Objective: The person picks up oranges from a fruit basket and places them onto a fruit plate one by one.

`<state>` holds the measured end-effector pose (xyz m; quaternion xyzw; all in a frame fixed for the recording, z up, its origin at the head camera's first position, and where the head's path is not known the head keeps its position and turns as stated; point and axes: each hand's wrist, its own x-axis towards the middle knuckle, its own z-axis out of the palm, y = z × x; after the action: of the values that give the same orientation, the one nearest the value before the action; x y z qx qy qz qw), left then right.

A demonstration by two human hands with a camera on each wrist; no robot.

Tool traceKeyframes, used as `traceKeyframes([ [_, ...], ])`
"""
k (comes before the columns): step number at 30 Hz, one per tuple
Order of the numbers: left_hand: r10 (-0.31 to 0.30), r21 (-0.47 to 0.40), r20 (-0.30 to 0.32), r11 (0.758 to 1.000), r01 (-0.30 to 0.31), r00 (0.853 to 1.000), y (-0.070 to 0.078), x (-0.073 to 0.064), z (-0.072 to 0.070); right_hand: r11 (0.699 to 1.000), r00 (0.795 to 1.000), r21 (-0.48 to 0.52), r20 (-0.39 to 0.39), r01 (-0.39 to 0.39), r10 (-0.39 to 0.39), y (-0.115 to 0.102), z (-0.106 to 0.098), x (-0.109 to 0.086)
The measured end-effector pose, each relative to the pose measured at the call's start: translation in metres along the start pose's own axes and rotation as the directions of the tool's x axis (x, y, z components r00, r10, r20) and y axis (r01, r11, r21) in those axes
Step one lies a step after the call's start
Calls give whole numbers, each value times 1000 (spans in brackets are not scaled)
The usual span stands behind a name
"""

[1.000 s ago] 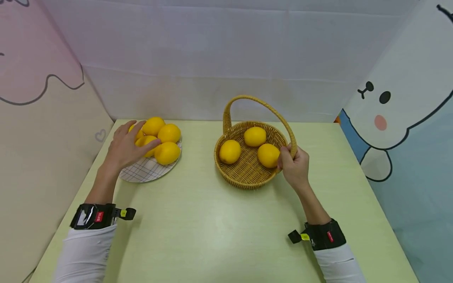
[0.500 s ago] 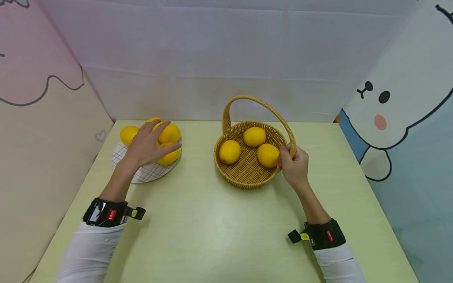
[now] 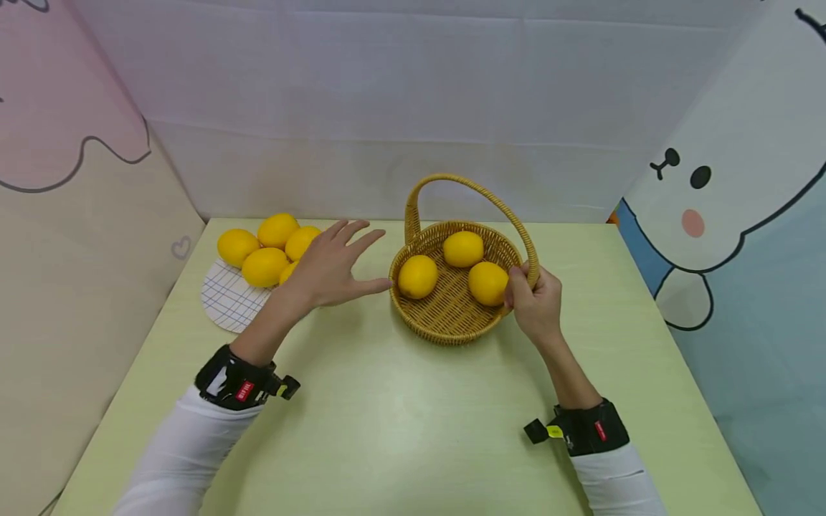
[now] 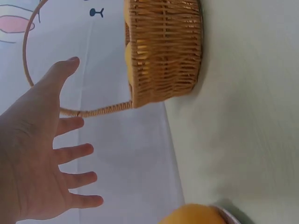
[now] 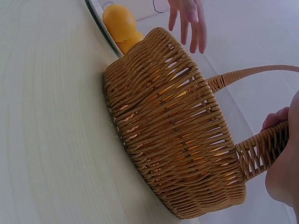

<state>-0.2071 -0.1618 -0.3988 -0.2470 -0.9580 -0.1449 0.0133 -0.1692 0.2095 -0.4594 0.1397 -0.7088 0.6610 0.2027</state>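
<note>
Golden wicker draws both of your hands: your left hand has swept from above the plate to beside the wicker basket, while your right hand stays clasped round the foot of the arched handle. The left arrives carrying nothing, fingers straight and spread, thumb aimed at the basket's edge; from the head the two seem to meet, but the left wrist view shows a gap. No fruit has changed place: five plate lemons are clustered together, one mostly hidden by your left hand, and three basket lemons lie inside the wicker. For the work in hand, that reads as a reach shifted from fruit to basket, with your right hand's hold likely keeping it steady.

The basket rests on the pale green worktop, to the right of the plate. Round and shallow, it has a closely woven floor and looser sides, where glints of yellow show through the slats in the right wrist view. Its tall, tightly wrapped handle hoops from the far left side to the near right.
</note>
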Motion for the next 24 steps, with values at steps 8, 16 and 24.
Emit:
traceKeyframes([
  [8,85,38,87,995,-89,993,46,20,9,1000,1000,-12,-3,0,0,0,0,0],
  [16,164,81,112,982,-173,980,76,41,23,1000,1000,-16,-1,12,-12,0,0,0],
  [24,199,110,133,971,-214,971,90,54,28,1000,1000,-23,-6,6,-6,1,0,0],
])
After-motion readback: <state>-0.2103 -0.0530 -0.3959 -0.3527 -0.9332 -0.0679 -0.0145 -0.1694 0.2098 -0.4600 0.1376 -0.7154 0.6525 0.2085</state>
